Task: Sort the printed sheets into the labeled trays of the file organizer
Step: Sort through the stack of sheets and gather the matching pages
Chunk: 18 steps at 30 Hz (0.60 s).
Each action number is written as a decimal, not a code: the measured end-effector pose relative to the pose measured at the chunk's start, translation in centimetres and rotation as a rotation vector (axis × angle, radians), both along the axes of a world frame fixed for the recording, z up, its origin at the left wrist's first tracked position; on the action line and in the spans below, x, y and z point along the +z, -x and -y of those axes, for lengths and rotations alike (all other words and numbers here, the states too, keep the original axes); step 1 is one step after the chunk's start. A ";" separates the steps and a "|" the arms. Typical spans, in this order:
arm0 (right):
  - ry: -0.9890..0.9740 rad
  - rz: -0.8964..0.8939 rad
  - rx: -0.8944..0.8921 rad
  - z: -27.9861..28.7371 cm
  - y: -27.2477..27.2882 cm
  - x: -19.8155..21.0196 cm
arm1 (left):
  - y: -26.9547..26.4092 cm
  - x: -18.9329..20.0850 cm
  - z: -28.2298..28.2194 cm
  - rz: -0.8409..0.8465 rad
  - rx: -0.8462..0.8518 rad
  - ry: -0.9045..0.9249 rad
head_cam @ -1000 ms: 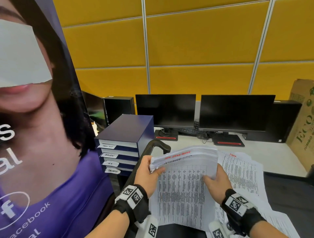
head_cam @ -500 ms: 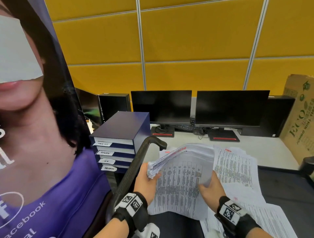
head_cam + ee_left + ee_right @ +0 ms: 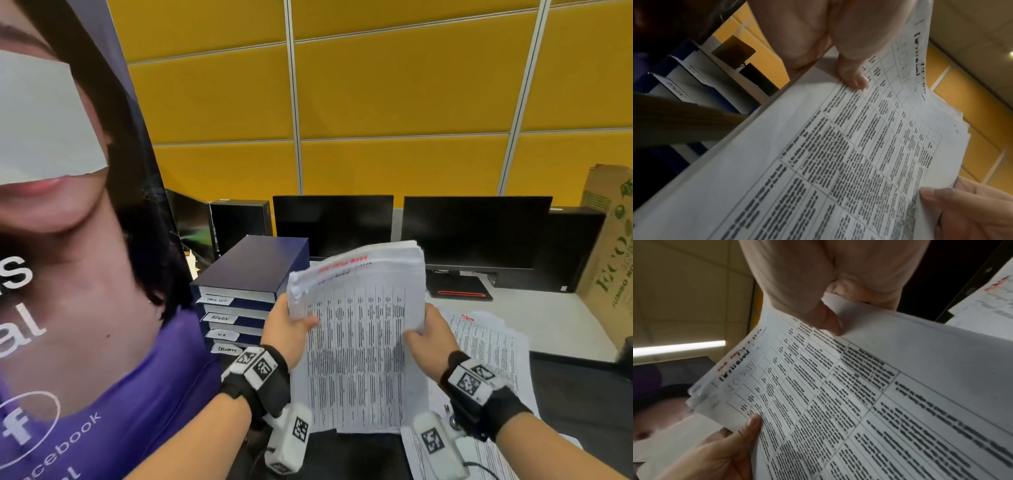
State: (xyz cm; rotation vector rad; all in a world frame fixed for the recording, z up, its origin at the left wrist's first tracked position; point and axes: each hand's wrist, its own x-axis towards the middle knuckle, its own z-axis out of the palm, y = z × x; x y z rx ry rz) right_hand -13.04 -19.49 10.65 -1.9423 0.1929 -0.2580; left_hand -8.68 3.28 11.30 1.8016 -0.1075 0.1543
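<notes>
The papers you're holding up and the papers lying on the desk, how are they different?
The held stack is thick, lifted and bent, gripped by the left hand and the right hand. The desk sheets lie flat, spread loosely, untouched. The held stack's top page reads SECURITY; the desk sheets' words are too blurred. Both are white with red headings.

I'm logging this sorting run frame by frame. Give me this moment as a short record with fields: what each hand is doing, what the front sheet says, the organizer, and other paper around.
left hand: grips the left edge of the sheet stack, thumb on the front page
right hand: grips the stack's right edge
front sheet: printed table; faint word SECURITY near its top
file organizer: dark blue, left of the stack; bottom tray label reads SECURITY
loose sheets: lie on the desk at right
</notes>
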 end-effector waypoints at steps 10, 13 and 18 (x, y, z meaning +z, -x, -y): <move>-0.124 0.065 0.074 -2.3 -4.5 4.6 | -0.4 2.1 -5.6 -0.128 -0.078 -0.100; -0.201 0.023 0.121 -4.5 -6.4 4.9 | -0.1 0.8 -8.4 -0.134 -0.029 -0.098; -0.194 -0.063 0.222 -11.2 -9.5 5.1 | -1.2 0.1 -13.7 -0.146 0.207 -0.077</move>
